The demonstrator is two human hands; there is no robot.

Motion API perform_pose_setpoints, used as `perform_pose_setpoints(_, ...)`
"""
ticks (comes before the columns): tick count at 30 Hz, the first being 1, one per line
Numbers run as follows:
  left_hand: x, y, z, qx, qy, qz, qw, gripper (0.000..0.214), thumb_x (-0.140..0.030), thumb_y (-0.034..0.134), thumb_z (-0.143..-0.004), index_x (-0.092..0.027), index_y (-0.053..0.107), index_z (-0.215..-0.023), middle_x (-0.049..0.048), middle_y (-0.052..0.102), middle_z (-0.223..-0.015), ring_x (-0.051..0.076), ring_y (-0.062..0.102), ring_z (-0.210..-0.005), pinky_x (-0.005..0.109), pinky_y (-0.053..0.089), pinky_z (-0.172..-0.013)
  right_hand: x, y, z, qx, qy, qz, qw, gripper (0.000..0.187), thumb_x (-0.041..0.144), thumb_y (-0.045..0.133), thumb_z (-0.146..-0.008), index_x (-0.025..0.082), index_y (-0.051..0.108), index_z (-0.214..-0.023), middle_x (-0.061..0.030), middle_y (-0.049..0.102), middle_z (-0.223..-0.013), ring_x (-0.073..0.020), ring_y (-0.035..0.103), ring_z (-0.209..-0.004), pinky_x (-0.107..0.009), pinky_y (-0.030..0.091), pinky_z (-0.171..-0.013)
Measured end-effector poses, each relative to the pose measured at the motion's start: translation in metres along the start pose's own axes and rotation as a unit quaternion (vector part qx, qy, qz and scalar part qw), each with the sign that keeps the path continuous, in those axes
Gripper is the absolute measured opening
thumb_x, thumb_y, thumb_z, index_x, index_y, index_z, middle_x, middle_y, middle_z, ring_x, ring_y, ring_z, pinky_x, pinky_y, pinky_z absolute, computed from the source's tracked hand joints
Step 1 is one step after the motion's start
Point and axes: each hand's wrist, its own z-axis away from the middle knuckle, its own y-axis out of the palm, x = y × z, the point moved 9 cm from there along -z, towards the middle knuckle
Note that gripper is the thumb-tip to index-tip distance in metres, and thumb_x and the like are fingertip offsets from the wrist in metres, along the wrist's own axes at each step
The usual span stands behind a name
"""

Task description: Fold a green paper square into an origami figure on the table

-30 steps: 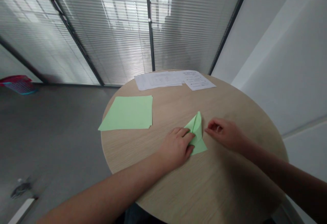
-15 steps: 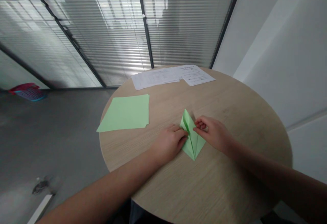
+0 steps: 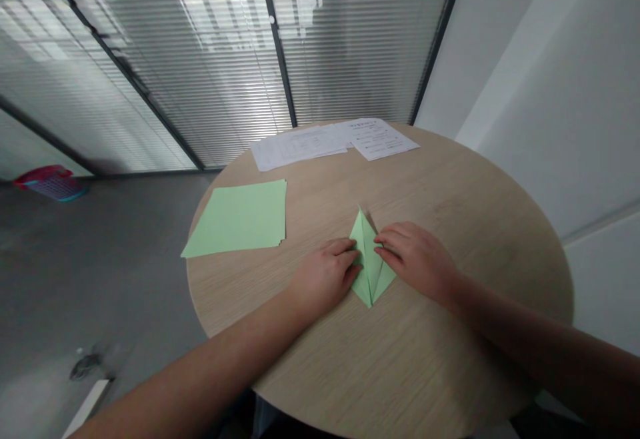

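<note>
A folded piece of green paper (image 3: 369,267) lies on the round wooden table (image 3: 320,385) in front of me, shaped like a diamond with a crease down its middle. My left hand (image 3: 327,271) grips its left edge between thumb and fingers. On the other side, my right hand (image 3: 415,255) pinches the right edge, with thumb and fingertips close together. The upper tip of the paper points away from me and stands slightly off the table. Parts of both side edges are hidden under my fingers.
A stack of green paper sheets (image 3: 245,217) lies at the table's left edge, one corner jutting past it. Printed white sheets (image 3: 305,148) rest at the far edge. Beyond stand window blinds (image 3: 225,79), a white wall (image 3: 565,105) and a red and blue basket (image 3: 53,184) on the floor.
The paper's upper part, bulging open before, now lies flatter with a straight middle crease. My right fingers have come down onto its right edge. The view has shifted slightly.
</note>
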Motion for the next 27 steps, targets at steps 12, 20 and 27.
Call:
perform_pose_setpoints(12,-0.010,-0.002,0.000,-0.012,0.052,-0.048,0.997,0.019,-0.020,0.063,-0.099,-0.012,0.077,-0.109,0.0130,0.074,-0.117,0.029,0.068,-0.111,0.047,0.059,-0.102,0.017,-0.009,0.007,-0.082,-0.089,0.059,0.991,0.019,0.021,0.060,-0.101,0.019,0.079,-0.104,-0.0106,0.074,-0.100,-0.0289,0.063,-0.096,-0.044,0.050,-0.089)
perform_pose_setpoints(20,-0.013,-0.001,0.001,0.016,0.050,-0.034,0.998,0.029,-0.034,0.067,-0.097,-0.009,0.074,-0.110,0.0163,0.073,-0.117,0.032,0.067,-0.115,0.048,0.058,-0.104,0.023,-0.005,0.011,-0.057,-0.115,0.051,0.990,0.019,0.024,0.063,-0.100,0.015,0.077,-0.109,-0.0121,0.073,-0.103,-0.0297,0.064,-0.098,-0.045,0.050,-0.088)
perform_pose_setpoints(27,-0.018,-0.004,0.007,0.001,0.050,-0.033,0.998,0.029,-0.030,0.064,-0.098,-0.008,0.072,-0.115,0.0181,0.070,-0.124,0.033,0.063,-0.120,0.049,0.056,-0.106,0.024,-0.003,0.019,-0.037,-0.100,0.062,0.992,0.027,0.033,0.060,-0.102,0.016,0.073,-0.119,-0.0129,0.072,-0.109,-0.0306,0.063,-0.101,-0.045,0.048,-0.088)
